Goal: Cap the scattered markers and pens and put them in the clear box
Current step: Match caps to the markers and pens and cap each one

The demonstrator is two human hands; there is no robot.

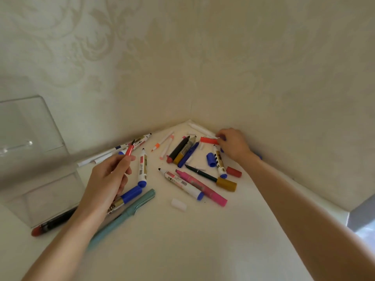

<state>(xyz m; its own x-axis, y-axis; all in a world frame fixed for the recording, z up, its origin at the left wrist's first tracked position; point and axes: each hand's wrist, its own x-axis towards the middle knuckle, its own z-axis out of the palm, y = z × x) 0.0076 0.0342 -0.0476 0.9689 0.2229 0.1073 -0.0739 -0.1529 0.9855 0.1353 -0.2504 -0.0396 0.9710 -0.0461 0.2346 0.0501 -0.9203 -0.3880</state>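
My left hand (109, 179) holds an uncapped red marker (129, 149), its black tip pointing up and away. Near the wall corner, my right hand (233, 145) pinches the right end of a red cap (209, 140) that lies on the white table (182, 240). Several markers and pens lie scattered between my hands, among them a pink marker (203, 188) and a white marker with a blue end (182, 183). Loose caps lie about: blue (211, 159), red (233, 171), white (178, 204). The clear box (40, 191) stands at the left.
The table sits in a corner between two patterned walls. A teal pen (125, 214) and a capped blue marker (123, 198) lie under my left wrist. A dark pen with a red end (50, 224) rests by the box. White sticks (97, 158) lie along the left wall.
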